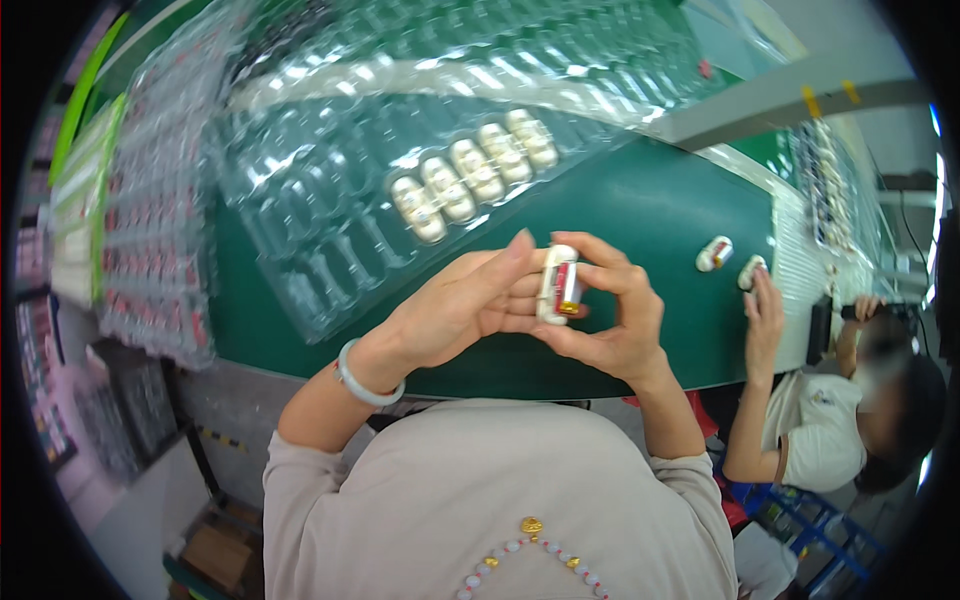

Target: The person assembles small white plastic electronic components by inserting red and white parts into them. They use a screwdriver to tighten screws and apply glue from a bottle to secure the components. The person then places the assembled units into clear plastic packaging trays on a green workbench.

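Note:
In front of my body, my right hand (pixel 620 315) grips a small white oval casing (pixel 547 285) between thumb and fingers. A red-and-gold cylinder (pixel 566 288), like a small battery, lies along its face. My left hand (pixel 470 300) has its fingers stretched out behind the casing and its thumb raised apart; whether it bears any weight I cannot tell. Beyond my hands lies a clear plastic tray (pixel 330 235) with moulded slots. Several white oval casings (pixel 475 170) stand side by side in its near row.
Stacked clear trays (pixel 155 210) rise at the left of the green table (pixel 640 215). A grey metal bar (pixel 780 105) crosses the upper right. At the right, a co-worker's hand (pixel 765 315) touches a white casing (pixel 750 272); another casing (pixel 714 254) lies beside it.

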`<control>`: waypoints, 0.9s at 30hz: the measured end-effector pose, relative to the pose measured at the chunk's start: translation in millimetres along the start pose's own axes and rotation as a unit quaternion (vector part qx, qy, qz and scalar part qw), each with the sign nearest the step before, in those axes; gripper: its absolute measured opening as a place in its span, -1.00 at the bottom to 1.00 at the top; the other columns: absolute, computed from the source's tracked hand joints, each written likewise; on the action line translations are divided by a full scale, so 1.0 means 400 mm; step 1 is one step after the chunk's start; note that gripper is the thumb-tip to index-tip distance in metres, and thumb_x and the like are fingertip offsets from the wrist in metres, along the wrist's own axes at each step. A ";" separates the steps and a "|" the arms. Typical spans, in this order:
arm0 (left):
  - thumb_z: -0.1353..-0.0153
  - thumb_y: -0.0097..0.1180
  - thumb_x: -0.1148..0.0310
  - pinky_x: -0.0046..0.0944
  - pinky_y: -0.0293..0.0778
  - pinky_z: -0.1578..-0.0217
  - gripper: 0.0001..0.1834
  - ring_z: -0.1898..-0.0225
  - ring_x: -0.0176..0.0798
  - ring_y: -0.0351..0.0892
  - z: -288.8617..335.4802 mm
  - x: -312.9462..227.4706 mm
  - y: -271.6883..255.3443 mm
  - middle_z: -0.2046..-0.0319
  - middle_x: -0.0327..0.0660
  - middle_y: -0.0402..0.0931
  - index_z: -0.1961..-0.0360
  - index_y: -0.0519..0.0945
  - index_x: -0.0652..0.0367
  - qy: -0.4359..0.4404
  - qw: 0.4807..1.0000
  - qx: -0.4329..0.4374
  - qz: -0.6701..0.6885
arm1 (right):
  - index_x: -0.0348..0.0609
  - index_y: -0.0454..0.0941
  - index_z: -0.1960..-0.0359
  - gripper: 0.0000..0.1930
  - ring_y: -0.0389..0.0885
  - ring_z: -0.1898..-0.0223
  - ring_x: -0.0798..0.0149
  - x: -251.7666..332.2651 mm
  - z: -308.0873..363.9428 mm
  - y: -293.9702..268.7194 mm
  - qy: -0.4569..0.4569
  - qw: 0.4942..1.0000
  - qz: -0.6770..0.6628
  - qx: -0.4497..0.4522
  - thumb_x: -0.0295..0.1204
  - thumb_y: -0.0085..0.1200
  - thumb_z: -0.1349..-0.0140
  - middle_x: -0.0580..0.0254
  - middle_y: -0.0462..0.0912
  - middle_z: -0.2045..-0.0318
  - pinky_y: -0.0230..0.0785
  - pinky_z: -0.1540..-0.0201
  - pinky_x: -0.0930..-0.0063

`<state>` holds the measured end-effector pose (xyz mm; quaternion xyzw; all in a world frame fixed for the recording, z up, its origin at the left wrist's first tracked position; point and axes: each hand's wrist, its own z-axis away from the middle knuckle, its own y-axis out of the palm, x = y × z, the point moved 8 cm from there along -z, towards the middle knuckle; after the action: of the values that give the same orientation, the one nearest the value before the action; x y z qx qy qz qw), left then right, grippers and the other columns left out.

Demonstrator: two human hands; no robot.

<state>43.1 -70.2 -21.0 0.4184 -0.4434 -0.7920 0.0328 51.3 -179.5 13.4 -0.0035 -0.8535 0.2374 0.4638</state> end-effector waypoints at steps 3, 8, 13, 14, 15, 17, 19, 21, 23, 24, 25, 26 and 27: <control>-0.36 -0.25 0.13 -0.11 0.39 -0.06 -0.41 -0.10 0.04 0.40 0.006 0.004 0.005 -0.11 0.11 0.31 -0.22 0.14 0.42 0.012 0.998 -0.036 -0.054 | -0.18 0.32 0.13 -0.44 0.57 0.09 0.01 -0.026 -0.003 -0.081 0.012 0.990 0.135 -0.050 -0.42 0.39 0.17 -0.08 0.49 0.02 0.45 0.12 0.36; -0.25 -0.03 0.43 -0.22 0.41 -0.01 -0.51 -0.02 -0.08 0.48 0.005 0.014 0.037 -0.04 0.10 0.40 -0.19 0.24 0.37 -0.031 0.993 -0.017 -0.111 | -0.29 0.26 0.16 -0.49 0.56 0.27 -0.09 -0.156 0.000 -0.371 0.159 0.884 0.404 -0.174 -0.29 0.28 0.00 -0.10 0.52 0.22 0.41 0.25 0.19; -0.26 0.00 0.43 -0.28 0.41 -0.01 -0.55 -0.01 -0.16 0.48 -0.017 0.018 0.048 -0.01 0.02 0.44 -0.14 0.30 0.39 -0.060 0.983 0.001 -0.171 | -0.35 0.28 0.22 -0.47 0.59 0.33 -0.18 -0.268 0.003 -0.664 0.315 0.774 0.500 -0.226 -0.16 0.23 -0.04 -0.23 0.57 0.42 0.41 0.28 0.14; -0.26 0.00 0.42 -0.28 0.41 -0.01 -0.56 -0.01 -0.17 0.49 -0.014 0.017 0.037 0.00 0.02 0.44 -0.14 0.31 0.39 -0.056 0.982 -0.014 -0.177 | -0.36 0.21 0.27 -0.49 0.58 0.35 -0.21 -0.296 -0.020 -0.694 0.331 0.764 0.518 -0.196 -0.24 0.24 -0.02 -0.26 0.57 0.40 0.42 0.28 0.08; -0.26 0.01 0.42 -0.30 0.40 -0.01 -0.58 0.01 -0.19 0.50 -0.014 0.015 0.031 0.02 0.01 0.46 -0.11 0.34 0.37 -0.040 0.984 -0.019 -0.172 | -0.40 0.20 0.26 -0.47 0.57 0.33 -0.25 -0.323 -0.014 -0.742 0.341 0.746 0.545 -0.175 -0.22 0.22 -0.03 -0.30 0.56 0.39 0.42 0.28 0.07; -0.26 0.01 0.41 -0.31 0.41 0.00 -0.59 0.02 -0.21 0.50 -0.008 0.011 0.036 0.03 -0.01 0.47 -0.10 0.35 0.35 -0.015 0.983 0.009 -0.184 | -0.45 0.33 0.13 -0.48 0.51 0.16 -0.22 -0.426 0.036 -0.838 0.325 0.734 0.588 -0.104 -0.23 0.19 -0.05 -0.35 0.53 0.29 0.37 0.15 0.09; -0.25 0.02 0.38 -0.32 0.41 0.01 -0.60 0.04 -0.24 0.51 0.025 -0.004 0.041 0.04 -0.04 0.48 -0.08 0.37 0.32 0.027 0.981 0.010 -0.193 | -0.20 0.54 0.10 -0.63 0.45 0.07 -0.19 -0.554 0.161 -0.997 0.305 0.782 0.542 -0.017 -0.24 0.10 -0.10 -0.31 0.47 0.11 0.28 0.02 0.12; -0.23 0.05 0.35 -0.32 0.42 0.03 -0.60 0.06 -0.27 0.52 0.072 -0.038 0.052 0.06 -0.07 0.49 -0.06 0.39 0.31 0.079 0.971 0.028 -0.223 | -0.46 0.38 -0.03 -0.40 0.27 -0.12 -0.28 -0.614 0.302 -1.239 0.334 0.654 0.678 -0.034 -0.13 0.08 -0.12 -0.40 0.32 -0.09 0.08 -0.19 0.11; -0.22 0.07 0.33 -0.30 0.44 0.05 -0.60 0.09 -0.24 0.53 0.163 -0.093 0.078 0.09 -0.07 0.50 -0.03 0.40 0.32 0.122 0.948 0.010 -0.295 | -0.65 0.20 -0.08 -0.22 0.25 -0.11 -0.35 -0.670 0.307 -1.216 0.369 0.635 0.679 0.003 -0.09 0.14 -0.08 -0.50 0.27 -0.09 0.02 -0.21 0.07; -0.21 0.08 0.32 -0.29 0.45 0.07 -0.60 0.11 -0.22 0.54 0.212 -0.113 0.087 0.10 -0.07 0.51 -0.02 0.40 0.32 0.139 0.933 0.005 -0.332 | -0.68 0.27 0.02 -0.27 0.29 -0.07 -0.34 -0.698 0.289 -1.170 0.416 0.630 0.656 0.013 -0.10 0.14 -0.08 -0.56 0.30 -0.01 0.08 -0.17 0.06; -0.22 0.08 0.35 -0.30 0.45 0.09 -0.58 0.08 -0.23 0.53 0.259 -0.128 0.075 0.06 -0.10 0.47 -0.08 0.38 0.26 0.160 0.921 0.013 -0.354 | -0.69 0.34 0.16 -0.31 0.36 0.05 -0.37 -0.725 0.326 -1.223 0.411 0.608 0.679 0.025 -0.08 0.13 -0.08 -0.57 0.37 0.09 0.13 -0.13 0.04; -0.20 0.10 0.34 -0.29 0.46 0.11 -0.59 0.10 -0.23 0.54 0.308 -0.155 0.045 0.08 -0.11 0.49 -0.06 0.41 0.25 0.166 0.899 -0.043 -0.402 | -0.56 0.38 0.15 -0.47 0.47 0.14 -0.28 -0.778 0.341 -1.238 0.456 0.580 0.675 0.037 -0.24 0.19 -0.07 -0.40 0.45 0.11 0.28 -0.04 0.09; -0.18 0.12 0.34 -0.29 0.47 0.13 -0.59 0.12 -0.24 0.55 0.355 -0.195 0.019 0.10 -0.12 0.50 -0.04 0.44 0.24 0.168 0.873 -0.090 -0.448 | -0.55 0.38 0.14 -0.46 0.47 0.15 -0.27 -0.778 0.345 -1.238 0.472 0.565 0.676 0.033 -0.23 0.18 -0.07 -0.39 0.45 0.12 0.28 -0.03 0.08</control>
<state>-6.9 53.9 70.2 0.6940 -0.1228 -0.6762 -0.2143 225.2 -744.9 -93.3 -0.6757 -0.2524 0.4745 0.5046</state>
